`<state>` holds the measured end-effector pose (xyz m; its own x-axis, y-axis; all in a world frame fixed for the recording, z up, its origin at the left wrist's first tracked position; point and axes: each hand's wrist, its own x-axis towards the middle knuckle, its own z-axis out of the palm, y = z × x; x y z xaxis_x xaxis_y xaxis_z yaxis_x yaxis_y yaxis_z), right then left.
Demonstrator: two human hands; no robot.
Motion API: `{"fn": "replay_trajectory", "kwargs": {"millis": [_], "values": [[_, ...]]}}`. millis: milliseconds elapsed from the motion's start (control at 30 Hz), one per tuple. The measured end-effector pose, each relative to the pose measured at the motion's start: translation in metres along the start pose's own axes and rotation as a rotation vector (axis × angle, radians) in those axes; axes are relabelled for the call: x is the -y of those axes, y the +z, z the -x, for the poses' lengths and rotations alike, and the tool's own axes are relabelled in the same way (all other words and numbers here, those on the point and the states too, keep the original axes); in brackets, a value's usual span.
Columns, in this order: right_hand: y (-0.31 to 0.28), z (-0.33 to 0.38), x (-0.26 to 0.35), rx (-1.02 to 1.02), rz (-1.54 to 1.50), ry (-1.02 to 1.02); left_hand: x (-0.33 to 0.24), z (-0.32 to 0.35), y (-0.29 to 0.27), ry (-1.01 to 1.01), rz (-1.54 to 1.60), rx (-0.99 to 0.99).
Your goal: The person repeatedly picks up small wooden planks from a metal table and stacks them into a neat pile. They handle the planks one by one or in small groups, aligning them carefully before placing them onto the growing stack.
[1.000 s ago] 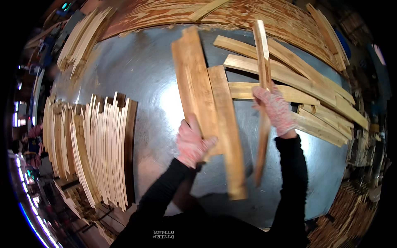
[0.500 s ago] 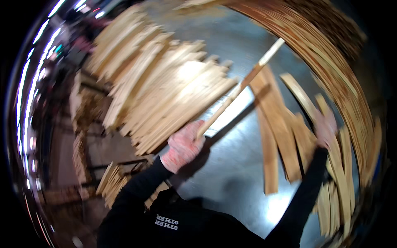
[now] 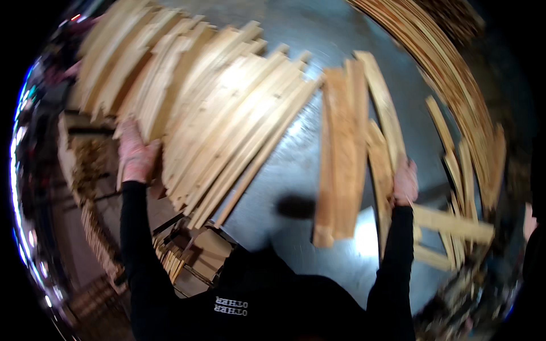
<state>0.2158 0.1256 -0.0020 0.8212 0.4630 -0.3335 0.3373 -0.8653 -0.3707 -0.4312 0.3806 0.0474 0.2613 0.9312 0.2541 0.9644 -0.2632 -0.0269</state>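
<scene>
My left hand (image 3: 135, 154), in a pale pink glove, presses against the near ends of a leaning row of thin wooden slats (image 3: 205, 108) at the left of a shiny metal table (image 3: 296, 153). My right hand (image 3: 405, 182), gloved too, rests on a long slat (image 3: 382, 148) lying lengthwise on the table. A wider pair of boards (image 3: 340, 153) lies flat just left of that hand. Motion blur softens everything.
A curved bank of many more slats (image 3: 455, 79) runs along the far right. Loose slats (image 3: 449, 224) lie crosswise at the right edge. Below the table's left side stand stacks of wood pieces (image 3: 187, 256). Another person's hand (image 3: 530, 220) shows at the far right.
My head has turned left, swinging the slat row into the middle. My left hand let go of the single slat it carried and now pushes on the row. My right hand stays on the right-hand slats.
</scene>
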Motion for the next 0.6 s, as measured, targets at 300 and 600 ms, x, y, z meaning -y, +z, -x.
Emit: {"fn": "replay_trajectory", "kwargs": {"millis": [300, 600], "values": [[-0.003, 0.053, -0.125, -0.070, 0.304, -0.257, -0.205, 0.073, -0.043, 0.400, 0.787, 0.174], [0.021, 0.185, -0.065, -0.129, 0.270, -0.375, -0.450, 0.172, -0.001, 0.128, 0.515, 0.544]]}}
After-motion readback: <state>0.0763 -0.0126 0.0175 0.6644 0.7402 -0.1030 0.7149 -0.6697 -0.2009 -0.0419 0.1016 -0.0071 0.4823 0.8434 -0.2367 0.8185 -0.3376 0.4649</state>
